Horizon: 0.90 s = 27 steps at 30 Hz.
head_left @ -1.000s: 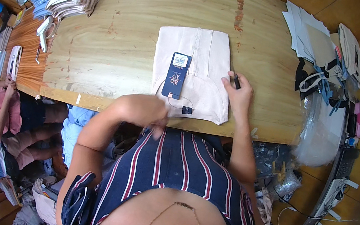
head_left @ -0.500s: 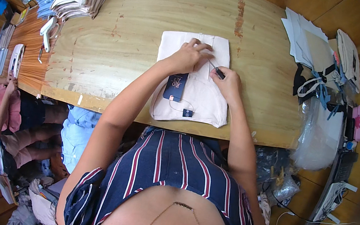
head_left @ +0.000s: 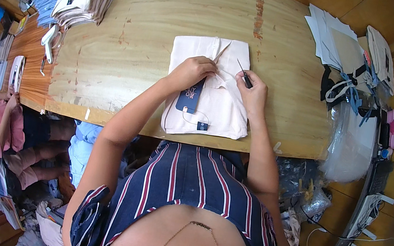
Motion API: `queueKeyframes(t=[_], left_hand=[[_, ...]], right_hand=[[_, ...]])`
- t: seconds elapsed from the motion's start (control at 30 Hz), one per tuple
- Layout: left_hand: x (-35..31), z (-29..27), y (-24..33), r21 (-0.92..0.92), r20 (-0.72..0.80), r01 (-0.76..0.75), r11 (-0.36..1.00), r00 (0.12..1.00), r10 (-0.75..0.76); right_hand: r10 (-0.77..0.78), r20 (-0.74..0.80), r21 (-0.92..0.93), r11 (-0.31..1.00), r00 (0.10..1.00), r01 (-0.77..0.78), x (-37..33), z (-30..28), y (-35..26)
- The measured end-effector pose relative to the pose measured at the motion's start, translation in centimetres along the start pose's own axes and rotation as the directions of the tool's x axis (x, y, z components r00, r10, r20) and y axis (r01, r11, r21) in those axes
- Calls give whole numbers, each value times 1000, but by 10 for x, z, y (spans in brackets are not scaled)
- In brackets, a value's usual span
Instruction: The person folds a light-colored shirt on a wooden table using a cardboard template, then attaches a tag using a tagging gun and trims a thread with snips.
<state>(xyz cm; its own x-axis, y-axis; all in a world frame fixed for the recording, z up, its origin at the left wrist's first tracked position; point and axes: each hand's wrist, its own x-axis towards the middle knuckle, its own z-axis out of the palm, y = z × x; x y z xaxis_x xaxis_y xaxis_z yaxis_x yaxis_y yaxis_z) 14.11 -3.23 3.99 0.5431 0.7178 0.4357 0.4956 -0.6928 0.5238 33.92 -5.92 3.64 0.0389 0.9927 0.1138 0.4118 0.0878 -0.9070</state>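
L hand (head_left: 195, 72): pinching folded pale garment (head_left: 229, 119)
R hand (head_left: 255, 94): gripping blk-handled pick (head_left: 247, 81)
Tag (head_left: 188, 99): navy, pale print, partly hidden
Label (head_left: 202, 126): sm., navy, w/ pale mark

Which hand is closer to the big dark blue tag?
Left. The left hand covers the far end of the big dark blue tag; the right hand is farther right, holding a pointed tool.

Left hand (head_left: 192, 74): angled inward, its fingertips pinched together.
Right hand (head_left: 255, 94): was curled in a closed grip.
Left forearm (head_left: 140, 109): slanted forward and inward.
Right forearm (head_left: 263, 150): rose more steeply.
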Motion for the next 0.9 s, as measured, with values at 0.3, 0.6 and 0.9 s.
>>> queueKeyframes(t=[0.3, 0.6, 0.9], left_hand=[[2, 0, 1, -452, 172, 587, 671, 796, -581], [-3, 2, -16, -749, 274, 557, 358, 753, -599], [-4, -3, -11, -780, 276, 543, 310, 744, -608]], right_hand=[[-21, 274, -452, 880, 962, 148, -26, 17, -18], [-25, 175, -271, 960, 984, 73, -10, -1, -41], [-353, 121, -616, 706, 928, 349, 10, 18, -15]])
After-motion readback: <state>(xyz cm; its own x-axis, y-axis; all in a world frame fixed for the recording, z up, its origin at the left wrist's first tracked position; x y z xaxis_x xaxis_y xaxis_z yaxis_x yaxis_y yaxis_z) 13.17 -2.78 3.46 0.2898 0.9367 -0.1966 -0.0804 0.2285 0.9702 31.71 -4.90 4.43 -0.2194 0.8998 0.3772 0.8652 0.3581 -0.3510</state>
